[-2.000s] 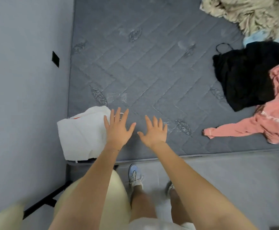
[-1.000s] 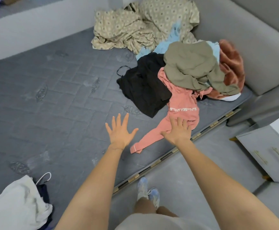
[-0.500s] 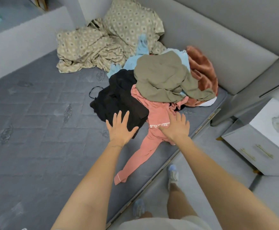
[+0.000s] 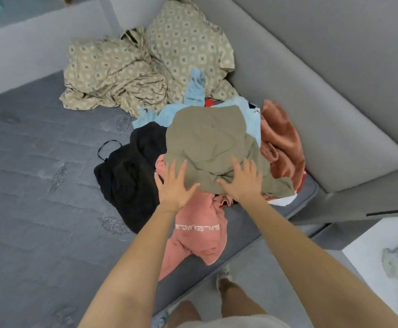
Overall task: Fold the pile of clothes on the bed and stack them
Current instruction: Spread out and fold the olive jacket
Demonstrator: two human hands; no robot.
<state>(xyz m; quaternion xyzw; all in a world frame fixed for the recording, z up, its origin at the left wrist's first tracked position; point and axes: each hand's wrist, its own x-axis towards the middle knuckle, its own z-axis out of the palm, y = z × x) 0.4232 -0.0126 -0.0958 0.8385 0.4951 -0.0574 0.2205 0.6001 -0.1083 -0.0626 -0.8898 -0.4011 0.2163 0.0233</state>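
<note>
A heap of clothes lies at the bed's right end. An olive-green garment (image 4: 207,143) tops it, over a pink sweatshirt (image 4: 198,235) with white lettering, a black garment (image 4: 127,176), a light blue piece (image 4: 194,91) and a rust-brown velvety piece (image 4: 282,143). My left hand (image 4: 175,185) is spread flat, fingers straight, at the olive garment's left edge. My right hand (image 4: 244,182) lies spread on its lower right part. Neither hand grips cloth.
A crumpled beige patterned sheet (image 4: 131,69) lies behind the heap. The grey quilted mattress (image 4: 39,190) stretches left. A grey padded headboard (image 4: 323,102) rises at the right, with a white bedside cabinet (image 4: 382,268) beside the bed. My feet stand on the grey floor below.
My view swung from the folded white garment at the bed's left end to the heap. Both spread hands moved forward onto the olive garment.
</note>
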